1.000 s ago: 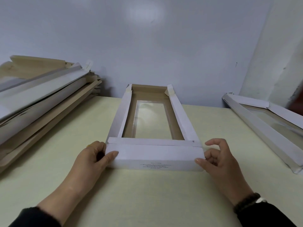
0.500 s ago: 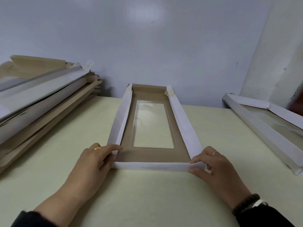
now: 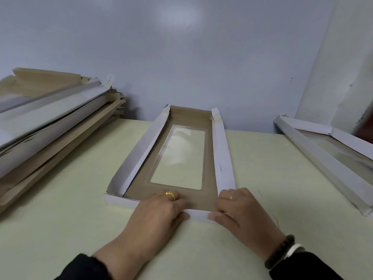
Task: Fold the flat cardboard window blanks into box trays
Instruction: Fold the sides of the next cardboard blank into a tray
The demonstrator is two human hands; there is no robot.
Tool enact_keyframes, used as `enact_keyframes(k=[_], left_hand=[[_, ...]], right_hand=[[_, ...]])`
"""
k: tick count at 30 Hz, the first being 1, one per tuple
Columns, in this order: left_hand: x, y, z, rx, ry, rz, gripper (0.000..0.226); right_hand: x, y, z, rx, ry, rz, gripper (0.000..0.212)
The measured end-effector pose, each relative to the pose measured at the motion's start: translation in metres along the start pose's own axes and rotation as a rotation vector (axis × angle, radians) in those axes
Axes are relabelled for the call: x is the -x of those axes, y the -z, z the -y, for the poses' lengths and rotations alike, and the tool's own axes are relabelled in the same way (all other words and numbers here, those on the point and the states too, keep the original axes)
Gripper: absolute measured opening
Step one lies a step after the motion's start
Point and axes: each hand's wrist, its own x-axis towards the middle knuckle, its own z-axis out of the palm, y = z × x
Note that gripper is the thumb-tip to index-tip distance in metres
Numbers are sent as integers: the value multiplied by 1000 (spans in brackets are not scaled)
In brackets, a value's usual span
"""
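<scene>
A long cardboard window blank point(image 3: 210, 142) lies on the table in front of me, brown inside, white outside, with a clear film window in its middle. Its two long side walls stand partly folded up. My left hand point(image 3: 159, 213) presses on the near end wall, fingers over its top edge onto the brown floor, thumb on the outer white face. My right hand point(image 3: 240, 211) grips the same near wall at its right corner, fingers inside, thumb outside. The near left corner of the blank is splayed open.
A slanting heap of flat blanks point(image 3: 50, 126) fills the left of the pale yellow table point(image 3: 80, 229). A folded window tray point(image 3: 331, 158) lies at the right edge. A grey wall point(image 3: 181, 57) stands right behind the blank's far end.
The near end flap, held upright a second ago, has been folded down and inward. Both hands slid from the outer corners toward the middle and right of that wall.
</scene>
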Motion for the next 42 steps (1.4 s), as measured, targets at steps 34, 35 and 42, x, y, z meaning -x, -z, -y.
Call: enact_keyframes(k=[34,35,42], left_hand=[[1,-4,13,106,5,53,20],[1,-2,16,110,1,59,23],[2,7,66,-97,-11,23,75]], right_hand=[[1,-3,-4,29,24,-101,43],[1,-4,-6,105,25,-113,43],[7,1,-37,302,-65,-180,22]])
